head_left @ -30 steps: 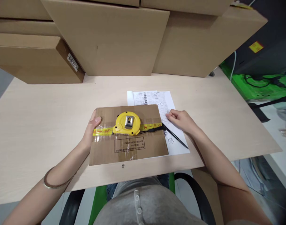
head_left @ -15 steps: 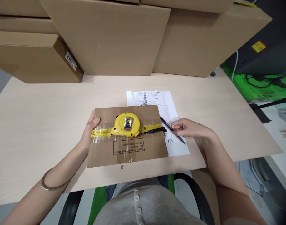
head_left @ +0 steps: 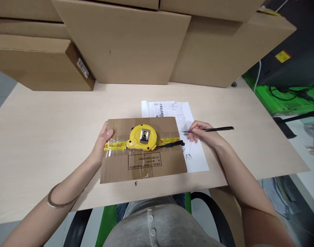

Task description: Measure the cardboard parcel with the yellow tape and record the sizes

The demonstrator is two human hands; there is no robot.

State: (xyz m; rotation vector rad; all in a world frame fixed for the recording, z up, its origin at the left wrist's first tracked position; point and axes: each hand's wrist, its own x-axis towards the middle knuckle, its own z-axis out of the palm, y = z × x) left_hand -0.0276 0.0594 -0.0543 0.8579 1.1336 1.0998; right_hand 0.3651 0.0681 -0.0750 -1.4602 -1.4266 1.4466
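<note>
A flat cardboard box (head_left: 146,164) taped with yellow printed tape lies on the wooden table (head_left: 44,130) in front of me. A yellow tape measure (head_left: 143,137) rests on top of it, its black strap trailing right. My left hand (head_left: 103,140) grips the box's left edge, thumb on top. My right hand (head_left: 202,134) is closed on a black pen (head_left: 218,129), held nearly level with its tip over the white printed sheet (head_left: 184,130) that sticks out from under the box.
Large cardboard cartons (head_left: 126,41) are stacked along the back of the table, another carton (head_left: 41,65) at the back left. To the right, past the table's edge, stands a black unit on a green surface with cables (head_left: 288,92). My chair (head_left: 213,209) is below.
My right hand went from resting on the sheet to the pen lying there, and has picked it up; it now holds the pen above the paper. My left hand stayed on the box.
</note>
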